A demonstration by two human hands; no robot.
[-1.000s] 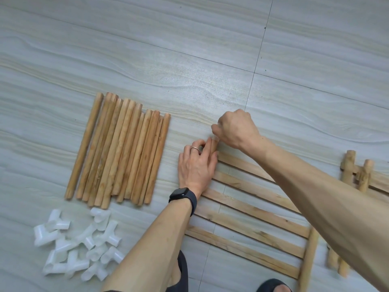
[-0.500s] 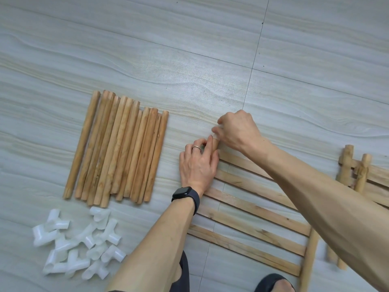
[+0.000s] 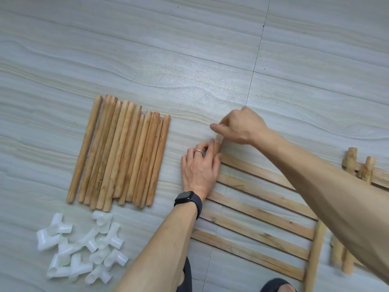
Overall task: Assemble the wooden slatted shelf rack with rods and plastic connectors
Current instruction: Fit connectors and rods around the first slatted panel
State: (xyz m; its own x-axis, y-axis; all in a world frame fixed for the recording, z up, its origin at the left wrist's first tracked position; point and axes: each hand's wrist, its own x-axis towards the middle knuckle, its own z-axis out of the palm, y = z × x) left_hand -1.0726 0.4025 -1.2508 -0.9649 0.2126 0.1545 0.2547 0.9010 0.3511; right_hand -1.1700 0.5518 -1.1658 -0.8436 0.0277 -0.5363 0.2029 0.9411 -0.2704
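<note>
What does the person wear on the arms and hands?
The left hand carries a silver ring, and a black smartwatch with a dark strap sits at its wrist. The right hand wears nothing visible. Both forearms are bare, no sleeves.

1. The floor (image 3: 147, 60) filled the whole view, laid in large smooth tiles (image 3: 326, 49).
2. The tiles were pale grey, streaked with long wavy bands of beige and cream, rather like wood grain or cut stone.
3. One thin dark grout line (image 3: 261, 39) ran from the floor's far edge, right of the middle, slanting toward the near edge.
4. A second grout line (image 3: 210, 61) crossed it, sloping gently from the left edge down toward the right edge.
5. A few small dark specks (image 3: 263, 26) sat close to the first line.
6. The light was soft and even, leaving only faint, blurred shadows.
</note>
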